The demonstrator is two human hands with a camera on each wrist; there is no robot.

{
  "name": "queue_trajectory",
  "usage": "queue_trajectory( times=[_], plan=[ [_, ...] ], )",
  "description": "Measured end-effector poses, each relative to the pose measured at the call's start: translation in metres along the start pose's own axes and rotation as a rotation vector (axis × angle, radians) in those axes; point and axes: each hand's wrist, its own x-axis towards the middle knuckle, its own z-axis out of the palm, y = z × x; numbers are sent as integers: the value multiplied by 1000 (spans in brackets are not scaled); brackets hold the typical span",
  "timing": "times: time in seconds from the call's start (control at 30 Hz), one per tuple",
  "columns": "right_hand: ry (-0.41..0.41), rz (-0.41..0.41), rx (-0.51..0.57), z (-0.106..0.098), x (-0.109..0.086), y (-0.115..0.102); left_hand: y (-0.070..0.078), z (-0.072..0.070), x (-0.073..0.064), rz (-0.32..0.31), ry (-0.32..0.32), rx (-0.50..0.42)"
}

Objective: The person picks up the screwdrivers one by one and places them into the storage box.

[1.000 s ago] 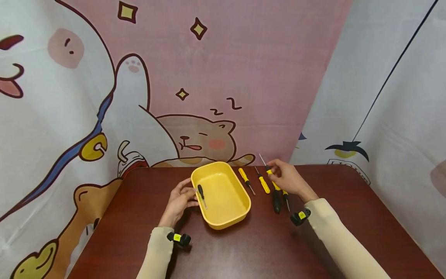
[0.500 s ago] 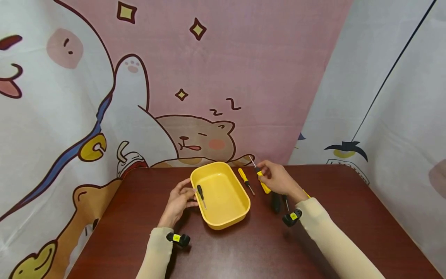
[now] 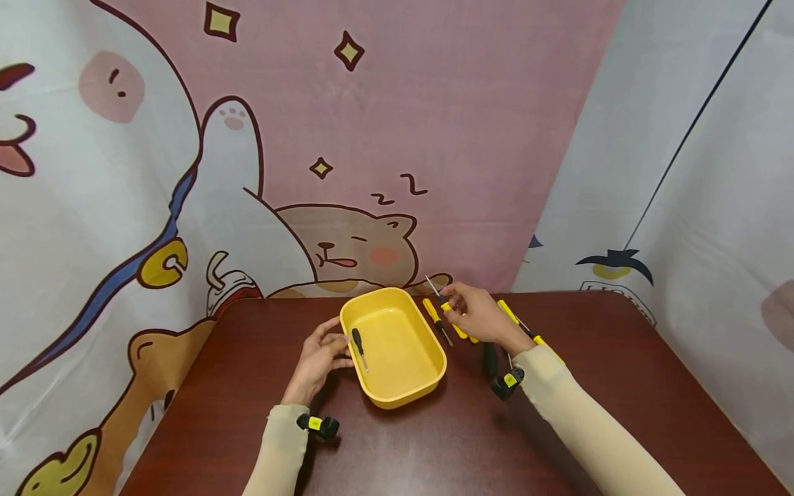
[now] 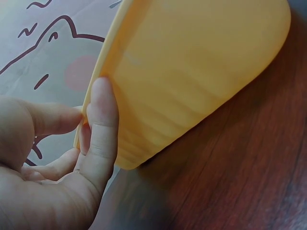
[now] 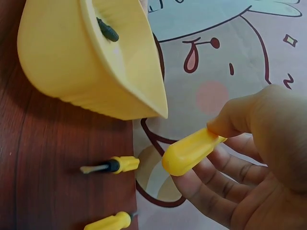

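Observation:
My left hand (image 3: 316, 362) pinches the left rim of a yellow plastic bin (image 3: 400, 344); in the left wrist view the thumb and fingers lie on both sides of that rim. A small black-handled screwdriver (image 3: 356, 340) lies inside the bin along its left wall. To the right of the bin, above the table, my right hand (image 3: 480, 318) holds a yellow-handled screwdriver (image 5: 189, 152) between thumb and fingers. Its thin shaft points up and left in the head view. In the right wrist view, another yellow-and-black screwdriver (image 5: 125, 164) lies on the table between bin and hand.
More screwdrivers lie to the right: a yellow handle (image 5: 108, 223) below the held one, a dark handle (image 3: 490, 359) by the right wrist, and yellow ones (image 3: 507, 311) behind the forearm. The brown table (image 3: 397, 458) meets a cartoon-printed cloth (image 3: 484, 138) at its back edge.
My right hand has moved left toward the bin with the screwdriver, uncovering the yellow tools on the right. My left hand and the bin have stayed in place.

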Motion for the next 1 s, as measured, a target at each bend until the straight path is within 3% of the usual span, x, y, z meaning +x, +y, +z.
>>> queue_trajectory(
  times=[0.23, 1.0],
  plan=[
    [-10, -50, 11, 4, 6, -9, 0, 1, 0, -1, 2, 0],
    [-140, -24, 33, 29, 27, -40, 0, 0, 1, -2, 1, 2]
  ],
)
